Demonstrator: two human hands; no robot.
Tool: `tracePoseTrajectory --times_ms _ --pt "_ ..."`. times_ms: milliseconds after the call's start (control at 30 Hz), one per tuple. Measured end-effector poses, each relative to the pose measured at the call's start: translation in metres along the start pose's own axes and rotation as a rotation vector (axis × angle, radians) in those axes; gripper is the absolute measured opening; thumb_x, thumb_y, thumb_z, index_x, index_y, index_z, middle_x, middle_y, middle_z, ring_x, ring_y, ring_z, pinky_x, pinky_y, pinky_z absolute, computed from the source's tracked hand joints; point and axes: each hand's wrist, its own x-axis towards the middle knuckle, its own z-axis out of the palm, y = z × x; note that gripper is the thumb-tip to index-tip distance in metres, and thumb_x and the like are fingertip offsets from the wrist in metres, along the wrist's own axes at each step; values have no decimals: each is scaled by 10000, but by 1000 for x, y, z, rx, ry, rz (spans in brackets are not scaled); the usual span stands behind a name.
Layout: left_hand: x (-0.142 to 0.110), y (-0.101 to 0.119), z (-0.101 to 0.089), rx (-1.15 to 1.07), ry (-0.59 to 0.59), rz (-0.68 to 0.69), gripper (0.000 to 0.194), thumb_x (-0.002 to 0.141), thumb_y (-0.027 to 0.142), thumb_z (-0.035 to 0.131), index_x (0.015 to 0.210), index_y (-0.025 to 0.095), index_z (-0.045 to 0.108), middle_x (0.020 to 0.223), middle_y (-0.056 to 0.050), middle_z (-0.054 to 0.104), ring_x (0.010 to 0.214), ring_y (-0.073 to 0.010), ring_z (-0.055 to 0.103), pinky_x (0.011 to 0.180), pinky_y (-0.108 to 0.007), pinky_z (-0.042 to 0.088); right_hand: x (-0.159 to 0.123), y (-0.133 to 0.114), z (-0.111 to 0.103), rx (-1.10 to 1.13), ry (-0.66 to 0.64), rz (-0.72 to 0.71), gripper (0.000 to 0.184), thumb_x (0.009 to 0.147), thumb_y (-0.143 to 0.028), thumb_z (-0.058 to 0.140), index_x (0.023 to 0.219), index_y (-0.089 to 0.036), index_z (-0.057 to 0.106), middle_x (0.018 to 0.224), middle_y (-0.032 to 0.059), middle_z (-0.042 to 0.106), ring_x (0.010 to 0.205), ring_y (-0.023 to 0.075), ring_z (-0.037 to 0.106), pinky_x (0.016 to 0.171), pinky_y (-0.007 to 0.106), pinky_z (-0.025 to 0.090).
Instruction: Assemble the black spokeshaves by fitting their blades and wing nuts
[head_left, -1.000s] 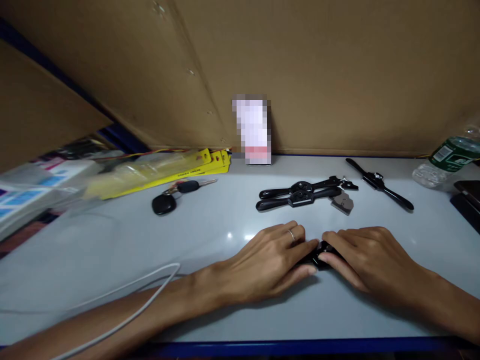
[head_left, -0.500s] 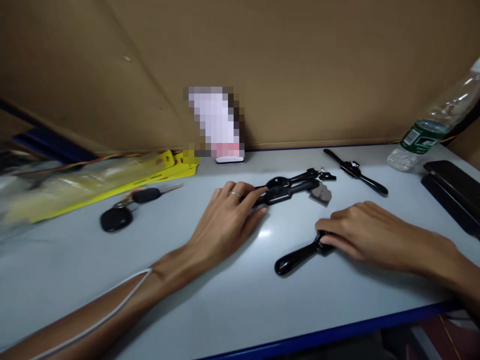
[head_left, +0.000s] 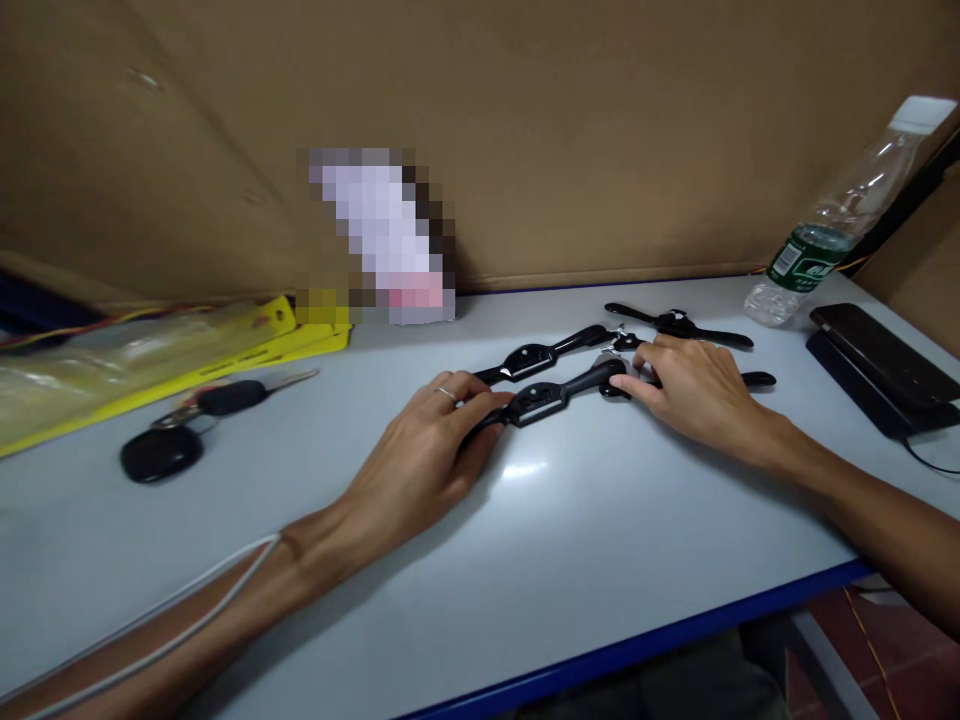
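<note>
My left hand (head_left: 427, 440), a ring on one finger, is closed on one handle of a black spokeshave body (head_left: 540, 400) low over the white table. Just behind lies a second black spokeshave body (head_left: 529, 360), with small metal parts (head_left: 619, 338) at its right end. My right hand (head_left: 690, 390) is closed over the middle of another black spokeshave (head_left: 759, 380), whose two handle ends show on either side. That hand hides most of this tool. Behind it rests one more spokeshave (head_left: 679, 322), fitted with its hardware.
Keys with a black fob (head_left: 161, 453) lie at left, beside yellow-edged plastic packaging (head_left: 247, 355). A blurred-out upright object (head_left: 390, 230) leans on the cardboard wall (head_left: 562, 130). At right stand a water bottle (head_left: 817, 240) and a dark phone-like item (head_left: 885, 345). The table's blue edge (head_left: 637, 645) runs in front.
My right hand has carried its spokeshave away from the front, back toward the other tools. My left hand keeps hold of its spokeshave body, now drawn slightly apart from the one behind. The view has shifted.
</note>
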Motion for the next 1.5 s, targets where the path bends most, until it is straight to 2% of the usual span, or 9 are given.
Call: tracePoseTrajectory --times_ms 300,600,800,933,1100,1267,1300,1367,1500 --pt "2 8 -4 -146 -26 127 293 997 153 482 1216 164 676 1015 -80 666 924 -202 624 797 -351 556 0 13 -12 147 -98 -125 312 1013 -432 543 952 -217 761 907 66 742 816 209 631 640 299 301" --pt "-2 21 -9 -188 -120 303 393 973 80 469 1311 187 639 1022 -84 657 897 -189 604 760 -331 551 -5 1 -6 -56 -61 -66 364 923 -540 645 971 -184 707 967 93 742 828 255 646 568 313 197" --pt "-7 35 -11 -192 -133 399 431 953 40 451 1339 170 592 1005 -82 658 889 -200 606 760 -344 551 3 4 4 305 -78 30 251 838 -392 738 972 -213 625 762 -23 690 695 174 598 594 294 280" --pt "-7 39 -14 -179 -130 408 378 959 42 462 1293 139 610 991 -87 660 861 -195 604 731 -318 552 15 15 17 407 66 39 246 833 -300 704 1027 -211 581 735 -39 661 671 162 582 610 291 294" --pt "-7 41 -14 -157 -117 387 342 977 58 454 1264 120 629 947 -82 652 824 -187 601 686 -297 556 27 25 30 417 276 -31 48 916 -250 576 918 -203 584 776 5 676 700 165 580 667 306 353" --pt "-8 42 -12 -142 -105 339 291 989 103 463 1203 112 660 923 -76 647 803 -177 623 651 -283 569 15 16 8 754 360 -46 195 930 -305 586 766 -211 539 668 -6 628 634 139 580 623 280 430" --pt "-7 42 -12 -134 -105 336 288 987 108 466 1197 117 663 925 -74 647 803 -177 625 649 -284 571 10 12 1 879 307 -58 203 922 -317 600 759 -211 542 632 -18 610 589 128 562 594 273 436" --pt "-7 42 -11 -111 -97 340 283 984 106 467 1187 123 664 931 -74 649 808 -178 626 647 -286 572 0 4 -10 1083 21 -82 190 930 -334 588 792 -207 559 613 -23 622 540 120 566 553 264 457" --pt "-6 42 -12 -63 -77 377 264 983 83 461 1163 106 651 923 -74 650 782 -177 610 621 -283 549 -12 -10 -14 1169 -436 -165 162 892 -284 624 769 -191 576 609 -39 599 548 108 569 534 241 450"
